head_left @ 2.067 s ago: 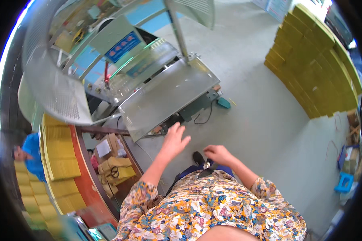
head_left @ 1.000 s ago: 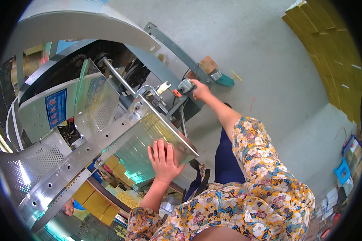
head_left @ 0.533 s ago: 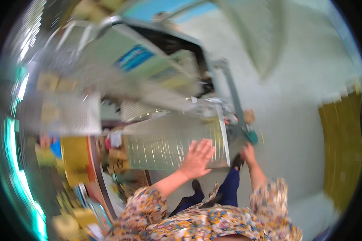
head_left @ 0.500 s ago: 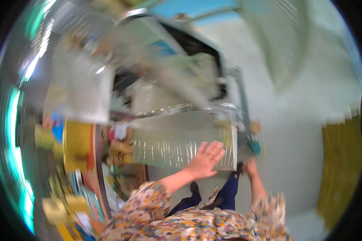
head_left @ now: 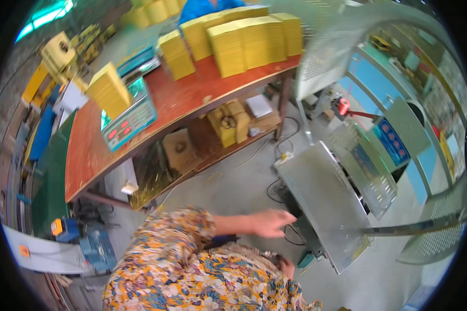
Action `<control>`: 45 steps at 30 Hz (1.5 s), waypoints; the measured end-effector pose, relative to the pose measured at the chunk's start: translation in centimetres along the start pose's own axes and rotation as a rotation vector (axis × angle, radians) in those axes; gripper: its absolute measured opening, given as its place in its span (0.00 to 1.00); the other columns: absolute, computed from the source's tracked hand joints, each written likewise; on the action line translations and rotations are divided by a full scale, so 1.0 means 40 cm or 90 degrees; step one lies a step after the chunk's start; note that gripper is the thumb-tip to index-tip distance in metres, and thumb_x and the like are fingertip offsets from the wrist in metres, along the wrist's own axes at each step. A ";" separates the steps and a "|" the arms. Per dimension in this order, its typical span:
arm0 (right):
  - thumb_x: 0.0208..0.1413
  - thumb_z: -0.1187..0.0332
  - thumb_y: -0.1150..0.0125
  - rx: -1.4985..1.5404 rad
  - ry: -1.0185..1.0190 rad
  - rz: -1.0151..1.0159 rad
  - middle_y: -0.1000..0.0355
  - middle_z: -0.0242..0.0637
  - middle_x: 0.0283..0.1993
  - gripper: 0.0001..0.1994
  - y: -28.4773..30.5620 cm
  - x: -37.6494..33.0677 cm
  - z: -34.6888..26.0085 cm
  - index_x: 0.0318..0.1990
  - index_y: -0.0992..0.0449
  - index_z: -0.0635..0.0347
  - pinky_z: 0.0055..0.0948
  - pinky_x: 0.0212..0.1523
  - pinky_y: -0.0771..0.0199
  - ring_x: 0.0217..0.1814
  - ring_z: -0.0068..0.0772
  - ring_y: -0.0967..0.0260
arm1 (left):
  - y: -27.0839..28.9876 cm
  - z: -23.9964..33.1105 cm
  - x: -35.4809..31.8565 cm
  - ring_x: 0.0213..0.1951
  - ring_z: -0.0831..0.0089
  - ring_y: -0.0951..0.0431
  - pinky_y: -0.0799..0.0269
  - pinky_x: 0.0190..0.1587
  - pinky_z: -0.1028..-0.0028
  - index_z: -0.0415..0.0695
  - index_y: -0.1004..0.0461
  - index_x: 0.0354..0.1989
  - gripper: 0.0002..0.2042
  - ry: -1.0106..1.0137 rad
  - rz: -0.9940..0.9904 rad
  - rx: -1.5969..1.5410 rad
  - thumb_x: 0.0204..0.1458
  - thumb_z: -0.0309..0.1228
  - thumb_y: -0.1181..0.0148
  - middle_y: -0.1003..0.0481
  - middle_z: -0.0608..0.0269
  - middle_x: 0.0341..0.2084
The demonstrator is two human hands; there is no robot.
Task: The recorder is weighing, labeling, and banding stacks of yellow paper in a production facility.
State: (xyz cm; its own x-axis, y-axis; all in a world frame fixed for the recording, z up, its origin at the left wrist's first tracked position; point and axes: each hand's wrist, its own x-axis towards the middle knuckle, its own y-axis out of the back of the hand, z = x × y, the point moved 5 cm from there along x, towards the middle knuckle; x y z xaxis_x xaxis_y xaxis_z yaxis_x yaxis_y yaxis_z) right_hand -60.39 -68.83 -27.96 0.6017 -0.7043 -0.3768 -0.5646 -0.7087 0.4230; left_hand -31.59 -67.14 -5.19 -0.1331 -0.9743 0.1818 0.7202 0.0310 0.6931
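My left hand (head_left: 272, 223) reaches across in front of me, its fingers stretched out toward the right and holding nothing that I can see. It is a little blurred and stands near the left edge of a flat metal plate (head_left: 324, 199) on a machine, apart from it. Lower down, my right hand (head_left: 286, 267) shows only in part beside my floral shirt; its fingers are mostly hidden. On the red-brown table (head_left: 181, 98) ahead stand several stacks of yellow paper (head_left: 238, 46). One yellow stack (head_left: 109, 93) rests on a digital scale (head_left: 132, 122) at the left.
Beneath the table a shelf carries yellow bundles (head_left: 228, 124) and a brown block (head_left: 180, 147). A perforated guard (head_left: 324, 57) and a metal bar (head_left: 415, 225) jut out around the machine. Black cables (head_left: 275, 192) lie on the floor. Someone in blue (head_left: 205, 10) is behind the table.
My view has swung left, so the table with yellow stacks now lies ahead and the machine sits at the right. The left hand's spread fingers have turned toward the right.
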 end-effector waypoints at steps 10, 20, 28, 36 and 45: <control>0.57 0.68 0.43 0.050 0.040 -0.306 0.23 0.36 0.36 0.16 -0.439 0.348 -0.651 0.51 0.24 0.66 0.25 0.32 0.26 0.31 0.22 0.28 | 0.389 -0.216 -0.826 0.51 0.50 0.26 0.30 0.53 0.60 0.38 0.28 0.53 0.23 0.643 0.224 0.116 0.53 0.42 0.40 0.25 0.46 0.48; 0.59 0.67 0.46 0.140 -0.028 -0.305 0.22 0.38 0.33 0.15 -0.577 0.873 -0.894 0.50 0.23 0.62 0.26 0.28 0.27 0.27 0.24 0.26 | 0.436 -0.402 -0.611 0.55 0.50 0.28 0.31 0.57 0.60 0.38 0.28 0.53 0.23 0.614 0.269 0.066 0.52 0.37 0.37 0.29 0.48 0.55; 0.53 0.64 0.42 -0.052 0.078 0.020 0.22 0.47 0.41 0.20 -0.539 1.444 -0.988 0.53 0.25 0.61 0.40 0.45 0.24 0.42 0.48 0.23 | 0.586 -0.738 -0.310 0.55 0.52 0.27 0.30 0.56 0.61 0.38 0.28 0.52 0.21 0.588 0.245 0.002 0.53 0.36 0.38 0.28 0.48 0.53; 0.47 0.56 0.33 -0.337 0.145 0.099 0.34 0.49 0.59 0.31 -0.582 1.733 -1.098 0.58 0.33 0.58 0.46 0.59 0.33 0.63 0.52 0.37 | 0.624 -1.048 -0.081 0.47 0.58 0.21 0.22 0.47 0.68 0.35 0.30 0.53 0.20 0.572 0.361 -0.213 0.54 0.30 0.37 0.26 0.49 0.51; 0.46 0.62 0.37 -0.051 0.261 0.184 0.28 0.40 0.51 0.24 -0.631 1.814 -1.038 0.53 0.28 0.54 0.48 0.50 0.36 0.56 0.47 0.33 | 0.534 -1.396 -0.019 0.56 0.63 0.28 0.31 0.56 0.69 0.37 0.35 0.62 0.27 0.749 0.538 -0.335 0.58 0.40 0.41 0.31 0.49 0.57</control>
State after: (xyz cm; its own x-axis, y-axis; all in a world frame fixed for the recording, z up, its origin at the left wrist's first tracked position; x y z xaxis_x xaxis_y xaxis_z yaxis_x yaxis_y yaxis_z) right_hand 20.98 -100.30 -31.77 0.6085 -0.7855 0.1128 -0.7053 -0.4702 0.5306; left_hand 21.92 -78.20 -29.49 0.8370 -0.3409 -0.4281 0.4911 0.8131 0.3126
